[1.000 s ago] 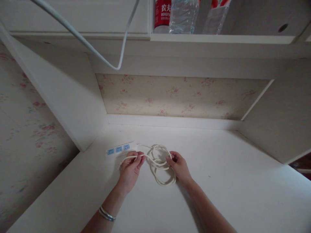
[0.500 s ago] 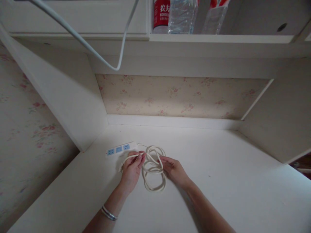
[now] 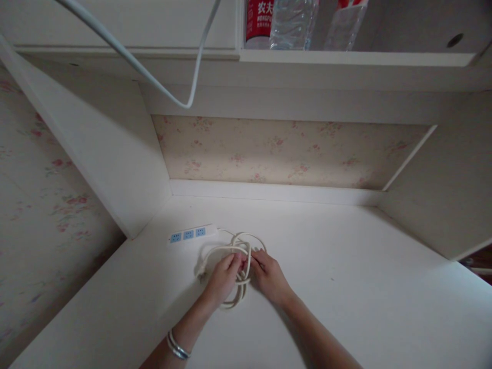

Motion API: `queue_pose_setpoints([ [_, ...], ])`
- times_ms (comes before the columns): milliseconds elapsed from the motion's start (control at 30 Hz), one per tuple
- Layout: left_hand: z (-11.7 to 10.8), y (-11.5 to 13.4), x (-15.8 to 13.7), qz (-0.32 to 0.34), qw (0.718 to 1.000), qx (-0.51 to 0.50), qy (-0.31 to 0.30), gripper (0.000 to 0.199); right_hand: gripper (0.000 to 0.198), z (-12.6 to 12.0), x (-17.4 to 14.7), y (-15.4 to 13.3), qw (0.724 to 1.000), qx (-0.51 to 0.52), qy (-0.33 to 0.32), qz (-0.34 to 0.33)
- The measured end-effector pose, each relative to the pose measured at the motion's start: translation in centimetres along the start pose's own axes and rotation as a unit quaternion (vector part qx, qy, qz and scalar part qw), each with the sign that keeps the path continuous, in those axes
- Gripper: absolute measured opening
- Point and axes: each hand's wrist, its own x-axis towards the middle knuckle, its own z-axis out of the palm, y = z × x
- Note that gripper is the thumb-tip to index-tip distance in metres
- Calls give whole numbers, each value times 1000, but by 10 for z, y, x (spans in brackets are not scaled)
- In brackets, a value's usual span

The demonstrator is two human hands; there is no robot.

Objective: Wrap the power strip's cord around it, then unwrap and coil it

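A white power strip point(image 3: 211, 229) with blue sockets lies on the white desk, left of centre. From its right end runs a cream power cord point(image 3: 249, 236), looped in a loose coil. My left hand point(image 3: 225, 274) is closed on the coil's left side. My right hand point(image 3: 270, 277) grips the cord from the right, its fingertips close to the left ones. The plug point(image 3: 201, 270) hangs at the cord's free end, left of my left hand. Parts of the loops are hidden behind the fingers.
White panels point(image 3: 111, 154) wall the desk point(image 3: 346, 297) at left and right. Overhead, a shelf point(image 3: 353, 58) holds clear bottles point(image 3: 294, 23) and a red-labelled bottle point(image 3: 259, 20). A pale cable point(image 3: 154, 82) dangles at upper left.
My left hand has moved right and slightly down, toward my right hand. The loops have been drawn narrower between both hands, and the plug end has shifted right.
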Motion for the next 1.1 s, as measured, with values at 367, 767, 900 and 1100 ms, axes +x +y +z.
queue_pose_setpoints([
  [367, 6, 7, -11, 129, 948, 287, 41, 18, 29, -3, 1, 2, 995, -19, 76, 54],
  [767, -9, 13, -6, 69, 941, 300, 140, 30, 41, -47, 11, 43, 922, 216, 257, 190],
  [900, -12, 10, -4, 60, 932, 330, 140, 29, 43, -60, 17, 46, 865, 380, 291, 151],
  [1100, -10, 16, -9, 139, 893, 427, 16, 29, 45, -75, 18, 47, 756, 550, 321, 151],
])
